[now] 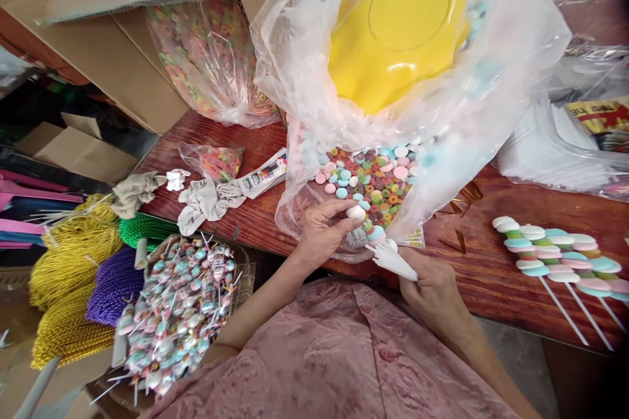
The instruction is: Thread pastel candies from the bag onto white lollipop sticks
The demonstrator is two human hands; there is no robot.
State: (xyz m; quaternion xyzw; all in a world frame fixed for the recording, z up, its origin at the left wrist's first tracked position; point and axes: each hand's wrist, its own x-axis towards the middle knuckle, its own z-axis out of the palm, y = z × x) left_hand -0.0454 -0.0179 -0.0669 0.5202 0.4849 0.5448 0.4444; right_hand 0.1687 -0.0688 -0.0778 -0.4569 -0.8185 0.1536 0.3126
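Note:
My left hand [322,232] pinches a white round candy [356,213] between thumb and fingers. In my right hand [432,281] is a bundle of white lollipop sticks [396,260], closed in the fingers. A blue-and-pink candy [376,234] sits at the far end of the sticks; whether it is threaded on one I cannot tell. Just beyond both hands, loose pastel candies and gummy rings [388,193] lie in the mouth of a clear plastic bag [295,209]. Several candy skewers [560,252] lie at the table's right.
A yellow scalloped bowl [398,26] rests upside down on the large bag. Behind on the left, a cardboard box [132,72] stands near bagged gummy rings [211,59]. Wrapped candy sticks [181,314] fill a container below the table [491,209]. Clear packaging [550,137] is at right.

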